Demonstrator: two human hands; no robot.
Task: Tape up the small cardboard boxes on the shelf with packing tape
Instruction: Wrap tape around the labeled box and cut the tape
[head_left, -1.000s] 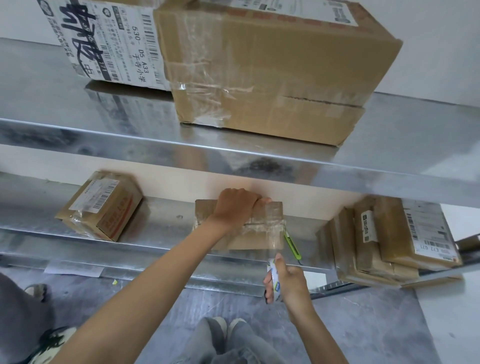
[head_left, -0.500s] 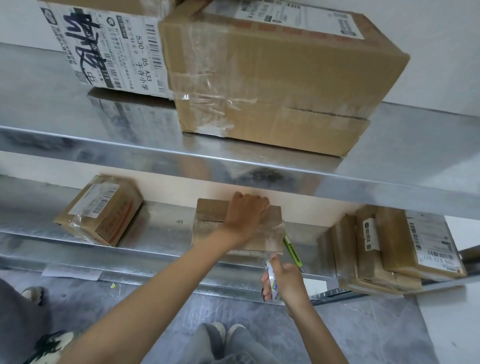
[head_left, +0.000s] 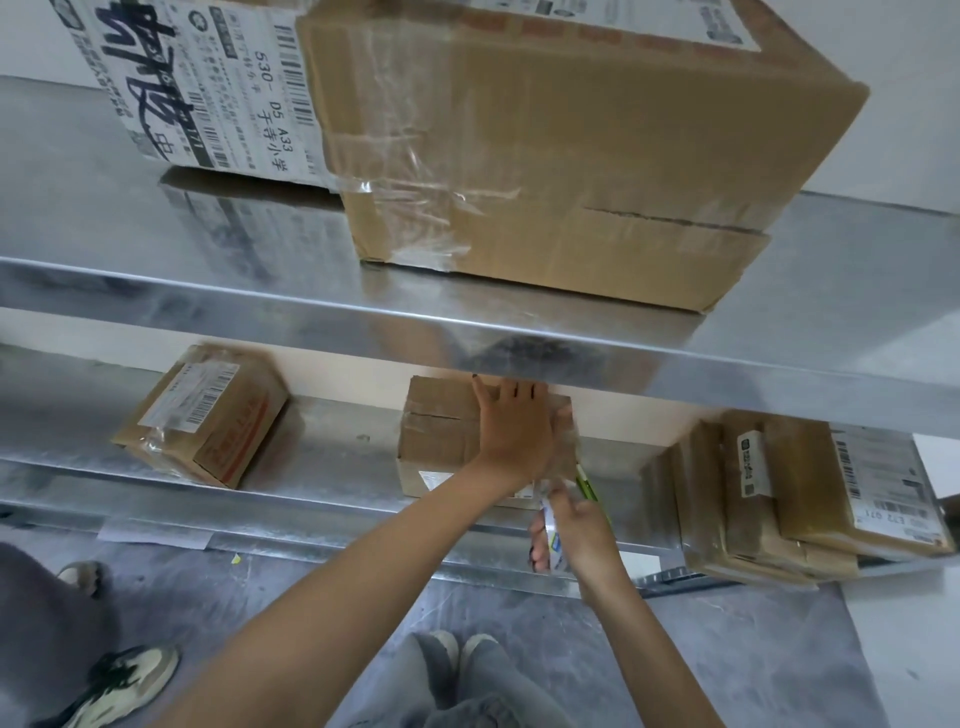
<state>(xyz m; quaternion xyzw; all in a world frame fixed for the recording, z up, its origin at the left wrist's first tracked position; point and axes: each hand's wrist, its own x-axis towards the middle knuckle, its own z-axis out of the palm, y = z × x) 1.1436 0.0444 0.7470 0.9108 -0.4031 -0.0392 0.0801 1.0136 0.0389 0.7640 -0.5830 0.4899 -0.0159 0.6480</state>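
The left hand (head_left: 511, 431) lies flat, fingers straight, on the small box (head_left: 441, 441), likely to press the tape down. Just below it, the right hand (head_left: 576, 530) grasps the tape roll (head_left: 551, 543), probably to tension the strip.

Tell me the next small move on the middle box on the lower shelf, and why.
With the left hand pressing flat on the small brown cardboard box, the right hand should probably draw the white-labelled roll of clear packing tape further down. A clear strip already runs from the box's top to the roll, so the front face seems next.
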